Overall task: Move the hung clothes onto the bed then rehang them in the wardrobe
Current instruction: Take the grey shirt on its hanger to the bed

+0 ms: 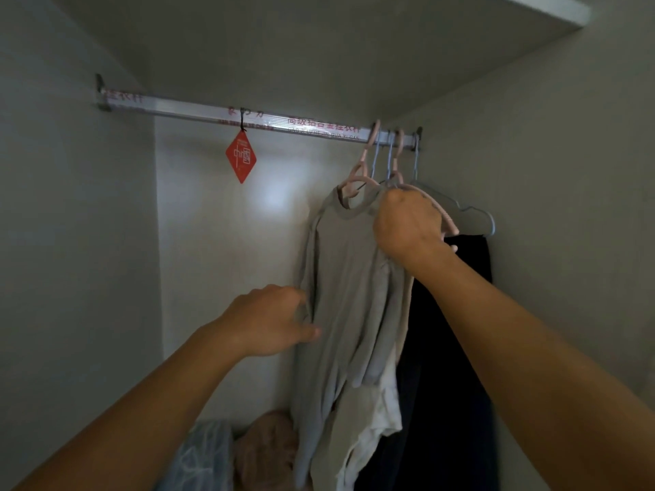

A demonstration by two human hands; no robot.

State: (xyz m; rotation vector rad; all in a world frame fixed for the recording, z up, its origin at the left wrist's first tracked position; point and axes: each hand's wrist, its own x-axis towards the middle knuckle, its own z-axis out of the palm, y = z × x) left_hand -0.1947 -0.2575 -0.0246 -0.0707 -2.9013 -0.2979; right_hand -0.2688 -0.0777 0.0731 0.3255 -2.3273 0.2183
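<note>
A metal wardrobe rail, wrapped in clear film with red print, spans the wardrobe from the left wall to the right wall. All the hung clothes are bunched at the rail's right end. Nearest the middle of the rail hangs a grey long-sleeved top on a pink hanger; behind it, further toward the rail's right end, are a pale cream garment and a dark navy garment, with a bare grey hanger closest to the right wall. Several hanger hooks (pink and pale blue) sit side by side on the rail there.

The right hand is raised below the rail's right end, its fingers curled around the shoulder of a second pink hanger at the collar of the clothes. The left hand is lower, well below the rail, pinching the left edge of the grey top between fingers and thumb.

A red diamond-shaped tag dangles from a black string near the middle of the rail. On the wardrobe floor, far below the rail, lie a blue patterned fabric and a pinkish-beige bundle, touching each other.
</note>
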